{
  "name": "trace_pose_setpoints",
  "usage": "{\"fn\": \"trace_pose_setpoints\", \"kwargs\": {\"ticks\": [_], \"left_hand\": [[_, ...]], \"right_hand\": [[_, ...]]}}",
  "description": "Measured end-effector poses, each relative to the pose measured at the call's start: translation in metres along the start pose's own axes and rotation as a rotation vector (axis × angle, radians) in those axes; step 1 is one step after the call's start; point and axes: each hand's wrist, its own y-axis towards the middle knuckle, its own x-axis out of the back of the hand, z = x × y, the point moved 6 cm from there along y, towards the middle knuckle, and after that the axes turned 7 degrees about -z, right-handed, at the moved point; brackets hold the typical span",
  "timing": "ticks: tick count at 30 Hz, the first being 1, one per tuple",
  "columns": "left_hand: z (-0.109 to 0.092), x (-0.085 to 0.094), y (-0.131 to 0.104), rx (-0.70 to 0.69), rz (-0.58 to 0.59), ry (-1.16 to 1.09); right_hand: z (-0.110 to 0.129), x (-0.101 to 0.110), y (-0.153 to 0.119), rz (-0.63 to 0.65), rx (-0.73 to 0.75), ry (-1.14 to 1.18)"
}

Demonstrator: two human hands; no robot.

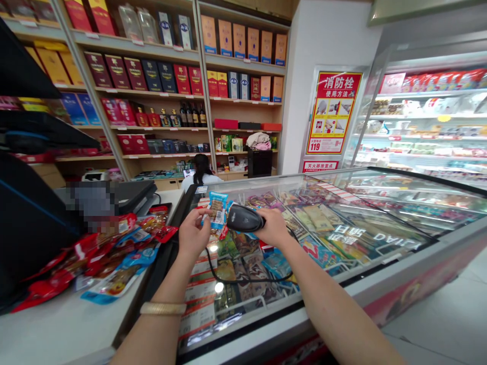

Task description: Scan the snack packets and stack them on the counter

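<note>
In my right hand [273, 227] is a black barcode scanner [243, 218], its head turned to the left and its cable looping down over the freezer glass. My left hand [196, 230] pinches the left edge of a small blue snack packet [218, 209] with a clear middle. The scanner's front is close to the packet's right side; whether they touch I cannot tell. Both hands are above the glass lid of a chest freezer [380, 274]. A pile of red and blue snack packets [114, 258] lies on the white counter to the left.
Black checkout equipment [34, 218] stands at the left on the counter [57, 329]. Shelves of boxed bottles [152, 76] line the back wall, where a person [201, 172] sits low behind the counter. A lit display fridge [426, 116] is at the right.
</note>
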Motion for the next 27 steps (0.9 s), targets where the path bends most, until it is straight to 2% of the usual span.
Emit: {"fn": "trace_pose_setpoints", "kwargs": {"ticks": [4, 6, 11, 15, 18, 21, 25, 27], "left_hand": [[0.001, 0.001, 0.001, -0.005, -0.014, -0.043], [0.001, 0.002, 0.003, -0.087, -0.003, 0.042], [-0.002, 0.0, 0.004, -0.402, 0.065, 0.363], [-0.003, 0.0, 0.004, -0.472, 0.07, 0.425], [-0.005, -0.001, 0.002, -0.445, 0.059, 0.394], [-0.002, 0.001, 0.002, -0.32, 0.019, 0.335], [0.007, 0.016, 0.01, -0.074, -0.201, 0.069], [0.009, 0.028, 0.017, -0.029, -0.353, -0.129]], "right_hand": [[0.001, -0.001, 0.0, 0.028, -0.006, -0.032], [0.001, -0.001, 0.0, 0.041, -0.013, -0.049], [0.0, -0.002, 0.001, 0.08, -0.036, -0.081], [0.0, -0.002, 0.001, 0.096, -0.045, -0.09], [0.0, -0.003, 0.0, 0.101, -0.05, -0.093], [0.0, -0.002, 0.001, 0.085, -0.055, -0.073], [-0.003, 0.0, 0.001, 0.036, -0.052, -0.039], [-0.004, 0.001, 0.0, 0.004, -0.043, -0.044]]}}
